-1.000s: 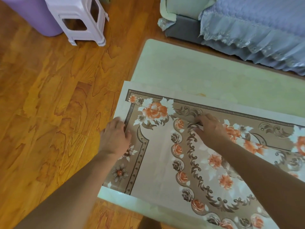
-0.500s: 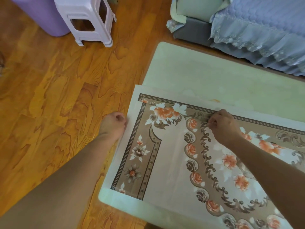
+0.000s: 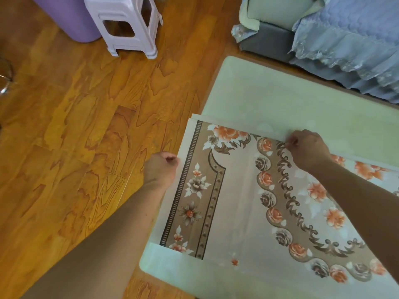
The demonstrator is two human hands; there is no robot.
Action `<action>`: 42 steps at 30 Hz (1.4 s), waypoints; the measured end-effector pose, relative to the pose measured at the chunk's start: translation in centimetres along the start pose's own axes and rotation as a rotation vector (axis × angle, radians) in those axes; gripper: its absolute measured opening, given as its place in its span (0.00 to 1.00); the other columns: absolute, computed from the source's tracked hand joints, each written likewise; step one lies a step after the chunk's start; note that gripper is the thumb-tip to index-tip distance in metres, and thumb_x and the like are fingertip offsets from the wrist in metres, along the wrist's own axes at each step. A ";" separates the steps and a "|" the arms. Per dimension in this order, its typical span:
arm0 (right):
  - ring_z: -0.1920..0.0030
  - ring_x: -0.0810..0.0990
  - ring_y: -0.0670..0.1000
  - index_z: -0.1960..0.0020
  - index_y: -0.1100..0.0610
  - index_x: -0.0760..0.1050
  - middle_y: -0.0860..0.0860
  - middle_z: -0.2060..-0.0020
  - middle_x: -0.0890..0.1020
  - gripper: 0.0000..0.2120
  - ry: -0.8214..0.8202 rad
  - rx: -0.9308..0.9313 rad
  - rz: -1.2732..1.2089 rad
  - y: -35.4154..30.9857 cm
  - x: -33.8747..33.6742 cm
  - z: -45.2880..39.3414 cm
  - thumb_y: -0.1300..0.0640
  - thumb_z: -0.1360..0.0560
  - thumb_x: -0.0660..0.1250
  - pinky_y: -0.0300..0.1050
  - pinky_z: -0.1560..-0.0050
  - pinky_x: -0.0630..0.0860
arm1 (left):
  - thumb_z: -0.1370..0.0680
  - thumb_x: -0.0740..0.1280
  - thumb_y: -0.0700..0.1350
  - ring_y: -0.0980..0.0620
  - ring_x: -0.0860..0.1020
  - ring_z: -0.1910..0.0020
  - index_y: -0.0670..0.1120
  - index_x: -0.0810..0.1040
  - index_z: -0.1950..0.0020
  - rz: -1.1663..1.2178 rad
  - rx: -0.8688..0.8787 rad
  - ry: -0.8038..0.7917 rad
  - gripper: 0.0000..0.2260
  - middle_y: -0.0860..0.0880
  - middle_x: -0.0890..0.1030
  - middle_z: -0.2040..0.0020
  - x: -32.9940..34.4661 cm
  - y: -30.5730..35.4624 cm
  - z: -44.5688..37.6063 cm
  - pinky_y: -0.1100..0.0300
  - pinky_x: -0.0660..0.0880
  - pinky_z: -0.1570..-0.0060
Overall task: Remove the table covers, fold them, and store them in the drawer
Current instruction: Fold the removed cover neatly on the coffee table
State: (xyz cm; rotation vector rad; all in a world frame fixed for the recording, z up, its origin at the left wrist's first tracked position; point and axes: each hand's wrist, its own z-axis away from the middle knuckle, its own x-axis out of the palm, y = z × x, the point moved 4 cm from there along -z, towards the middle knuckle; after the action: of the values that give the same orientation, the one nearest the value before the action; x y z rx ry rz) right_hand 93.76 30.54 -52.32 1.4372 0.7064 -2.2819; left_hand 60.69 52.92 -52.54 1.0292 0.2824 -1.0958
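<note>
table cover [image 3: 241,201]: beige, orange and brown floral, scroll border
table [image 3: 269,93]: pale green
floor [image 3: 86,126]: orange-brown woodgrain
stool [image 3: 127,20]: white
bin [image 3: 69,16]: lilac

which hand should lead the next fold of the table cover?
Probably the right hand: it pinches the cover's far folded edge on the table. The left hand only grips the side edge.

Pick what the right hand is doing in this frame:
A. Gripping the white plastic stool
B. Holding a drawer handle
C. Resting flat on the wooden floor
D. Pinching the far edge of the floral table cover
D: the right hand has its fingers curled on the far edge of the floral table cover, over the pale tabletop.
</note>
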 end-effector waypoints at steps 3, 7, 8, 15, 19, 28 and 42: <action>0.46 0.76 0.63 0.50 0.58 0.80 0.59 0.51 0.79 0.06 0.009 0.017 0.017 0.0 0.1 -0.5 0.57 0.20 0.65 0.56 0.47 0.77 | 0.19 0.70 0.45 0.51 0.82 0.54 0.48 0.85 0.44 0.022 -0.018 0.014 0.06 0.51 0.85 0.49 0.2 -0.2 -0.2 0.59 0.78 0.56; 0.45 0.76 0.64 0.50 0.58 0.80 0.59 0.50 0.79 0.06 -0.023 0.056 0.007 0.0 0.3 -0.9 0.57 0.20 0.65 0.58 0.45 0.77 | 0.20 0.71 0.45 0.49 0.83 0.58 0.51 0.85 0.47 0.047 -0.049 0.024 0.04 0.52 0.86 0.52 0.4 -0.6 -0.2 0.56 0.81 0.58; 0.45 0.75 0.64 0.50 0.58 0.80 0.59 0.49 0.80 0.06 -0.033 0.063 0.006 0.0 0.3 -1.1 0.57 0.20 0.65 0.57 0.44 0.77 | 0.20 0.71 0.45 0.50 0.83 0.57 0.51 0.85 0.48 0.044 -0.048 0.035 0.04 0.52 0.86 0.52 0.3 -0.5 -0.2 0.55 0.82 0.56; 0.42 0.70 0.64 0.45 0.58 0.76 0.60 0.46 0.75 0.09 0.016 0.039 0.100 -0.3 0.3 -0.4 0.55 0.18 0.60 0.59 0.43 0.69 | 0.19 0.69 0.46 0.50 0.83 0.57 0.51 0.85 0.50 -0.021 -0.059 0.071 0.05 0.53 0.85 0.55 0.4 0.3 -0.1 0.53 0.82 0.55; 0.42 0.70 0.64 0.44 0.60 0.76 0.60 0.45 0.74 0.11 0.018 0.040 0.083 -0.3 0.4 -0.7 0.54 0.17 0.58 0.59 0.42 0.68 | 0.18 0.68 0.46 0.53 0.80 0.60 0.53 0.82 0.52 -0.065 -0.048 0.065 0.05 0.54 0.82 0.57 0.5 0.6 -0.4 0.56 0.80 0.57; 0.42 0.70 0.63 0.45 0.58 0.76 0.59 0.44 0.74 0.11 -0.034 0.061 0.045 -0.1 -0.1 -1.3 0.54 0.17 0.58 0.56 0.43 0.67 | 0.17 0.65 0.47 0.49 0.79 0.57 0.53 0.80 0.52 -0.162 -0.028 0.067 0.06 0.52 0.82 0.54 1.0 0.9 -0.6 0.58 0.73 0.62; 0.43 0.72 0.62 0.44 0.59 0.74 0.58 0.45 0.76 0.08 0.091 0.113 -0.027 0.0 -0.1 -1.2 0.55 0.20 0.64 0.57 0.43 0.68 | 0.24 0.68 0.43 0.44 0.73 0.41 0.44 0.75 0.36 -0.679 0.862 0.077 0.17 0.44 0.75 0.40 6.1 5.7 7.1 0.48 0.74 0.40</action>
State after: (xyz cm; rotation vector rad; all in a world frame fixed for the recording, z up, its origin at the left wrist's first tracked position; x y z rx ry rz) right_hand 94.72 31.25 -52.70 1.6010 0.6348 -2.3226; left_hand 66.34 44.06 -49.59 1.8141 0.2234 -1.8722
